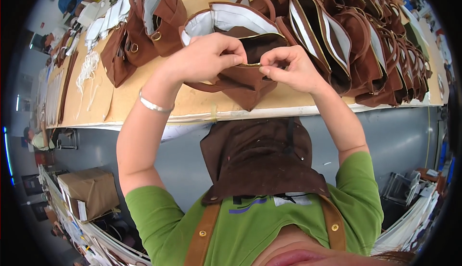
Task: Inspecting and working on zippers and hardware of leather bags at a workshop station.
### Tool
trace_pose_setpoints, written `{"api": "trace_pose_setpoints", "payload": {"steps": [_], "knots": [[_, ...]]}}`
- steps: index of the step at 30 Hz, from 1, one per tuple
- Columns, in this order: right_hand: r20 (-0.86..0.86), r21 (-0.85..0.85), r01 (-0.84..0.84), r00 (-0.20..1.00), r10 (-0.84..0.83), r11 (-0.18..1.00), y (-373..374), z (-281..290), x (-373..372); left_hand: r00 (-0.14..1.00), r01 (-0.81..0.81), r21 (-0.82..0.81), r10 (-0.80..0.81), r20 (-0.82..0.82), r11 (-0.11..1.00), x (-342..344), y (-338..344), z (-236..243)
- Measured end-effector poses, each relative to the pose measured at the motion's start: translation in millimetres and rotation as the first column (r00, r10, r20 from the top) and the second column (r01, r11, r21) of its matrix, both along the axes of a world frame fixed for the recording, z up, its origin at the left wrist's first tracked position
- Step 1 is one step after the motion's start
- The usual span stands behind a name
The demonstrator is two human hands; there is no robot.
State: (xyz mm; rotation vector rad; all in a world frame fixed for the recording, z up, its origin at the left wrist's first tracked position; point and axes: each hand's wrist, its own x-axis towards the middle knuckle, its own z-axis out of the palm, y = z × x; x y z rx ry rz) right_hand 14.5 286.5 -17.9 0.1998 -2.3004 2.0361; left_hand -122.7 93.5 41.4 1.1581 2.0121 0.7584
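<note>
A brown bag with a white lining (250, 93) stands open at the table's near edge in front of me. Along its opening runs a gold-toothed zipper (251, 64). My left hand (215, 57) is closed in a pinch on this zipper, left of the middle, with some fingertips hidden. My right hand (288, 69) pinches the zipper a short way to the right, thumb and index finger together at the gold teeth. A silver bracelet (154, 105) is on my left wrist.
Brown bags (327, 40) crowd the table (187, 107) at the right, with more bags (144, 35) at the back left. White strings (87, 71) and pale pieces (115, 11) lie left. A cardboard box (89, 194) sits below left. Other people (41, 141) are at the far left.
</note>
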Motion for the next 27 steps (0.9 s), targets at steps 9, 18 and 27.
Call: {"api": "trace_pose_setpoints", "payload": {"steps": [9, 18, 27], "knots": [[0.032, -0.031, 0.052, 0.998, -0.051, 0.998, -2, -1, -1, 0.993, -0.043, 0.058, 0.049, -0.103, 0.997, 22, -4, 0], [0.031, 0.026, 0.050, 0.998, -0.051, 0.998, -5, 3, 1, 0.892, -0.048, 0.303, 0.178, -0.415, 0.952, 45, -4, -20], [-0.167, 0.364, 0.047, 0.986, 0.016, 0.930, -8, -2, 4, 0.925, -0.134, 0.312, 0.231, -0.300, 0.941, 52, -9, -25]]}}
